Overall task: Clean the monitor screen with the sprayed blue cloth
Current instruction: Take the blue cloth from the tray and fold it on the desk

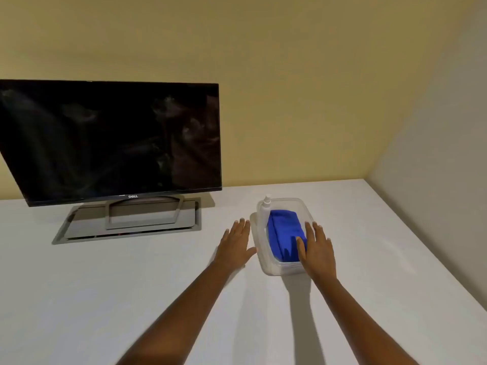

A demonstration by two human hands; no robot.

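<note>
A black monitor (110,140) with a smudged dark screen stands on a grey stand at the left of the white table. A folded blue cloth (286,233) lies in a clear plastic container (290,202), with a small white spray bottle (264,210) lying along its left inner side. My left hand (235,242) is flat, fingers apart, just left of the container and holding nothing. My right hand (317,250) lies over the container's right near part, its thumb resting on the cloth, fingers stretched out.
The white table (131,299) runs to a right edge near a grey wall (434,167). A yellow wall stands behind the monitor. A grey recessed cable tray (79,233) surrounds the monitor stand.
</note>
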